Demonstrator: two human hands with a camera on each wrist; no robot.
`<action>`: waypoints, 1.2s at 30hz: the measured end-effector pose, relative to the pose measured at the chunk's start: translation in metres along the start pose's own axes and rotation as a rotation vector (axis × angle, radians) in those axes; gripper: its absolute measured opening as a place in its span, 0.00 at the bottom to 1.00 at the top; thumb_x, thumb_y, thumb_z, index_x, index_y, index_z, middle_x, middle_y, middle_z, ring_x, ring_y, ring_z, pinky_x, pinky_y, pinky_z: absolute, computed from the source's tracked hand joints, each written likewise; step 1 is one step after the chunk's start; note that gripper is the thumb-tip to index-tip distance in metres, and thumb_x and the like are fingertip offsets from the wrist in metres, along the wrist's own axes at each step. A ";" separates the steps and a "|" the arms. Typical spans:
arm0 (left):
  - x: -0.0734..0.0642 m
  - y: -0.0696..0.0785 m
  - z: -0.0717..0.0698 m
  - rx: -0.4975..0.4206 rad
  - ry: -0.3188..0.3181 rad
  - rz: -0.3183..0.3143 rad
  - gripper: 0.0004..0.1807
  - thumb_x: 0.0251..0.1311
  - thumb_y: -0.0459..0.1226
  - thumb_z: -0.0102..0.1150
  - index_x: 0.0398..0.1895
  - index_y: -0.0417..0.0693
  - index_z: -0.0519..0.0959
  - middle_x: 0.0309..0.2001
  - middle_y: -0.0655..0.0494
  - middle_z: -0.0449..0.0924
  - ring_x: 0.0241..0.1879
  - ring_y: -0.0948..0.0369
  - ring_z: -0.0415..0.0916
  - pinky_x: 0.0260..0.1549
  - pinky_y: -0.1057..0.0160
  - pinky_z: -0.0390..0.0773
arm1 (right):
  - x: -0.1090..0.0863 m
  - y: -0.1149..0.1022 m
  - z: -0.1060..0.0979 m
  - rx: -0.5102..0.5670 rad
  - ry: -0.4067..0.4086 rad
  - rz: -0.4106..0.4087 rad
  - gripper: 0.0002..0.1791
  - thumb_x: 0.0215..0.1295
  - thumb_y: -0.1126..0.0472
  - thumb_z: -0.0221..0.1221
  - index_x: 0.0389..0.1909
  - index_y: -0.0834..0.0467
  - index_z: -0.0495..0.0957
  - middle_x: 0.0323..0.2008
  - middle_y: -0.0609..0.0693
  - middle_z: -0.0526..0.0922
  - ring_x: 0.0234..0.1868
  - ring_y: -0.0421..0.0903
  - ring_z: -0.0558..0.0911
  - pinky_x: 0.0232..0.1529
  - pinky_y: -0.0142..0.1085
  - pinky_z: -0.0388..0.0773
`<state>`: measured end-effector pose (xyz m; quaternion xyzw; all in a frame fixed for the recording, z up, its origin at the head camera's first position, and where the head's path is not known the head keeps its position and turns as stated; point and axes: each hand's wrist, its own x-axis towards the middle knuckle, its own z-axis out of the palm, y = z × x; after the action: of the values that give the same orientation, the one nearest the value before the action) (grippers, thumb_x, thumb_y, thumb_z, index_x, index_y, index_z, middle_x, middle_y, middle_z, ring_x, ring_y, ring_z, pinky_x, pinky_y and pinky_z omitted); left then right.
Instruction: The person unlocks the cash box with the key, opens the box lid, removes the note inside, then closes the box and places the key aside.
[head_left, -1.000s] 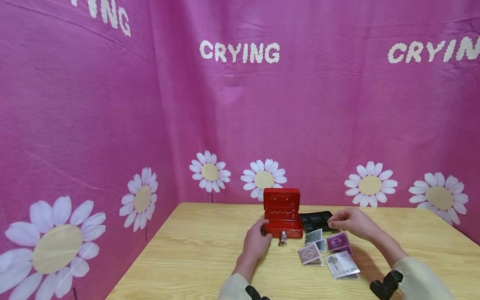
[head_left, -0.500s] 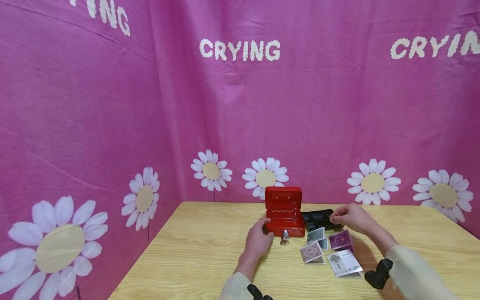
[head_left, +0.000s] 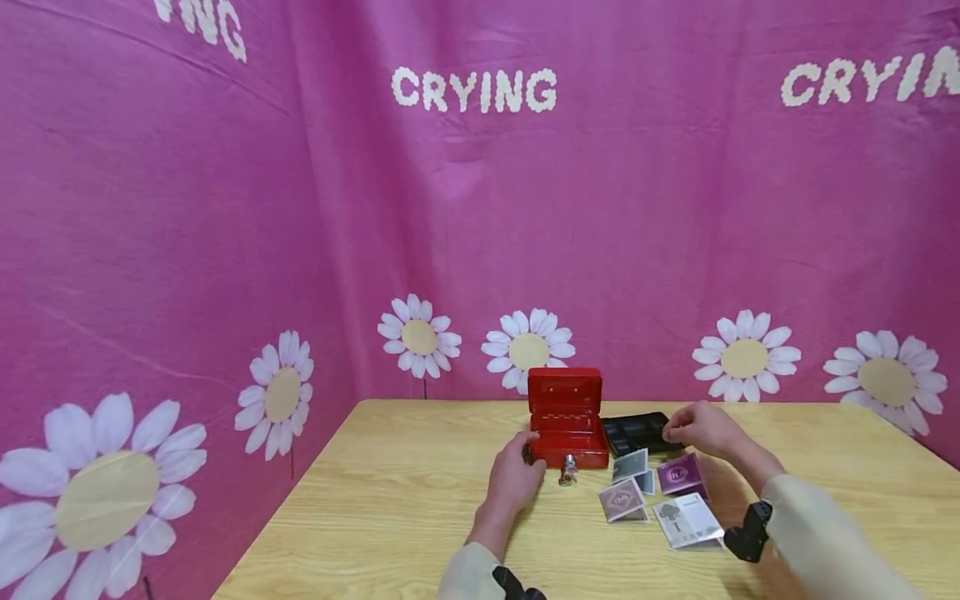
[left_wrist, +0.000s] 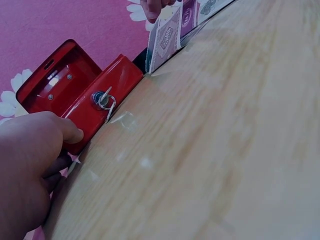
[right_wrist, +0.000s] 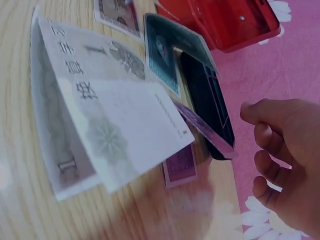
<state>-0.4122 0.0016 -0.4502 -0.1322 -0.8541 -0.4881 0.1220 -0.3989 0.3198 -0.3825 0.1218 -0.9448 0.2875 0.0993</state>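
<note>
My left hand (head_left: 516, 475) grips the left front corner of a red cash box (left_wrist: 107, 92), its thumb on the front face and the other fingers round the side. The box's lid (head_left: 564, 388) stands raised, and a key with a ring (left_wrist: 103, 99) sits in the front lock. My right hand (head_left: 708, 432) is at the right end of a black compartment tray (head_left: 637, 433) beside the box. In the right wrist view its fingers (right_wrist: 272, 135) are curled, with thumb and forefinger tips close together. I cannot tell whether something small lies between them.
Several folded banknotes stand tented in front of the tray: a pale one-unit note (head_left: 688, 521), a purple note (head_left: 681, 472), a greyish-pink note (head_left: 622, 500) and a teal note (head_left: 630, 467). The wooden table (head_left: 405, 492) ends at a pink flowered curtain (head_left: 480, 233).
My right hand has shifted slightly toward the back over the tray's right end, and its forearm has swung a little inward. Left hand, box and notes keep their places; the head view tilts slightly.
</note>
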 end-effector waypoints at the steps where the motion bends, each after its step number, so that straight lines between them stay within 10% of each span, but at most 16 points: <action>1: 0.000 0.001 -0.001 -0.002 0.001 0.000 0.23 0.61 0.31 0.60 0.61 0.44 0.76 0.59 0.46 0.80 0.60 0.50 0.76 0.61 0.47 0.75 | 0.001 0.001 0.000 -0.001 -0.003 0.008 0.07 0.60 0.63 0.63 0.31 0.64 0.85 0.27 0.51 0.85 0.29 0.41 0.76 0.30 0.34 0.75; 36: -0.001 0.000 -0.005 0.024 0.026 0.022 0.23 0.60 0.30 0.60 0.60 0.43 0.77 0.59 0.45 0.80 0.60 0.49 0.77 0.61 0.47 0.75 | 0.002 0.013 0.008 -0.090 -0.095 0.132 0.06 0.61 0.64 0.62 0.35 0.61 0.85 0.32 0.51 0.85 0.33 0.46 0.77 0.34 0.38 0.75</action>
<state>-0.4115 -0.0027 -0.4483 -0.1338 -0.8568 -0.4779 0.1401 -0.4057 0.3254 -0.3956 0.0682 -0.9664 0.2443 0.0406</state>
